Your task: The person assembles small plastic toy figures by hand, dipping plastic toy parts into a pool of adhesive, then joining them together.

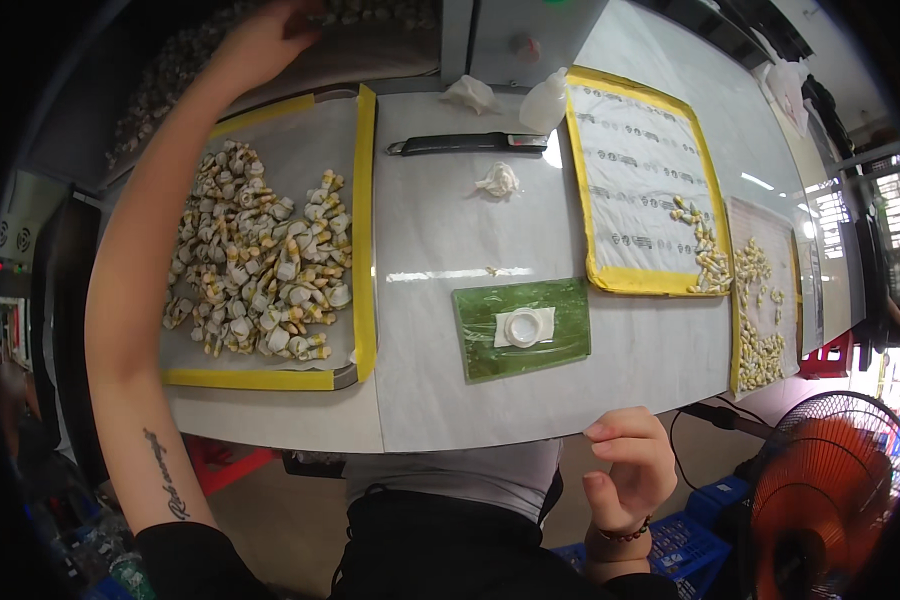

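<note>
My left arm stretches far forward over a yellow-edged tray. My left hand is at the top edge, close to a dark bin heaped with small pale pieces. Its fingers are partly cut off and in shadow. Piled in the tray are many small white-and-yellow capped pieces. My right hand hovers at the table's front edge with fingers bent and thumb apart, nothing visible in it. Near it lies a green mat bearing a small white round dish on a white pad.
Behind the mat are a crumpled white tissue, a black-handled cutter and a translucent bottle. A yellow-edged tray and a second tray on the right hold small yellowish pieces. An orange fan stands at lower right.
</note>
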The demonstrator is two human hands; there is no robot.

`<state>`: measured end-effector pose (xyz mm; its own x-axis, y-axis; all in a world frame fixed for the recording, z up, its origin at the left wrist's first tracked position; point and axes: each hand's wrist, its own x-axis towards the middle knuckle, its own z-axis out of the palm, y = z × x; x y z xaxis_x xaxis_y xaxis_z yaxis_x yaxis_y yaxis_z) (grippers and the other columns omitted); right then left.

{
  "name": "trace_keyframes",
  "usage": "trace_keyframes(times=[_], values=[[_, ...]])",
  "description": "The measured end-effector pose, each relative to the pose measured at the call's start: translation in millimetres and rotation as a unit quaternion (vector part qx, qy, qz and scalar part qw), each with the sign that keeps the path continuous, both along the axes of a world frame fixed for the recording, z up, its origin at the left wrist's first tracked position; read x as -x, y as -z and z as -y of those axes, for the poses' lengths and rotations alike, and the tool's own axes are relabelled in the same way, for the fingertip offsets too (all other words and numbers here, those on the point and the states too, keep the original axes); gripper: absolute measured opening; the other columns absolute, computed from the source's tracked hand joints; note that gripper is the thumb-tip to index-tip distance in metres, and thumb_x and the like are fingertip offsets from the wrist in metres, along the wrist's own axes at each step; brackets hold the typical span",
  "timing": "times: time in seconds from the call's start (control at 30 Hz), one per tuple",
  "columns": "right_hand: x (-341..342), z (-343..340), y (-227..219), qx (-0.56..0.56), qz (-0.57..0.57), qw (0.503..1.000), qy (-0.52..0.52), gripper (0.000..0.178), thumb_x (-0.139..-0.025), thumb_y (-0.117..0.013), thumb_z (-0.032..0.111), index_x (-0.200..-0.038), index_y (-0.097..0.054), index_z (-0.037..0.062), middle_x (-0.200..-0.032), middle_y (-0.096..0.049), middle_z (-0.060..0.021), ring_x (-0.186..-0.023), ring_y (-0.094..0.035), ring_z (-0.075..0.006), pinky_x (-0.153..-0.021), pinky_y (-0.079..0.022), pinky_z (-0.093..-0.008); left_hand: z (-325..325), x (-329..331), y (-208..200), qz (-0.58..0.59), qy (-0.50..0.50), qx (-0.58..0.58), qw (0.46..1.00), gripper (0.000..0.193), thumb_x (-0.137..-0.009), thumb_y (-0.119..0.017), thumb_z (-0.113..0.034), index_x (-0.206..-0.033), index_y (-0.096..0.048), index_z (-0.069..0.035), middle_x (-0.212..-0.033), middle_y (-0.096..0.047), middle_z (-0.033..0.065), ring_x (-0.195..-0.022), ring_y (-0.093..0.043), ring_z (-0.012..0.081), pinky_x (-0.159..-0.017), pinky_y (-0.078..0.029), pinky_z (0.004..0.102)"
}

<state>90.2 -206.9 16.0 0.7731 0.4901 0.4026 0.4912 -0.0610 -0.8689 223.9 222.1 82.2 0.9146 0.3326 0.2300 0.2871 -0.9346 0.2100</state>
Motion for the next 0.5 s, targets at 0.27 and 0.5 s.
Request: trace_keyframes(times=[0.27,0.5], values=[[-8.3,37.8,-5.0,0.049,0.019,0.994,0.101,0.02,-0.064,-0.064,-0.003,-0.083,-0.062,-0.0009,-0.086,-0.062,-0.0147,-0.076,-0.059,-0.024,-0.067,-0.047,-0.0293,-102.7,-103.7,88.9,0.044,0.101,-0.121,0.986,0.029,-0.085,-0.056,-0.034,-0.104,-0.065,-0.013,-0.099,-0.065,0.0131,-0.095,-0.061,0.0285,-0.082,-0.048,0.0403],[-83.9,58.6,-25.1,0.141,0.184,0.96,0.155,0.017,-0.067,-0.062,-0.003,-0.084,-0.062,-0.0008,-0.083,-0.062,-0.0127,-0.076,-0.06,-0.0229,-0.068,-0.047,-0.0295,-152.6,-101.0,99.8,0.109,0.053,-0.133,0.984,0.035,-0.09,-0.051,-0.036,-0.113,-0.059,-0.012,-0.11,-0.062,0.0122,-0.103,-0.058,0.0265,-0.085,-0.046,0.0407]])
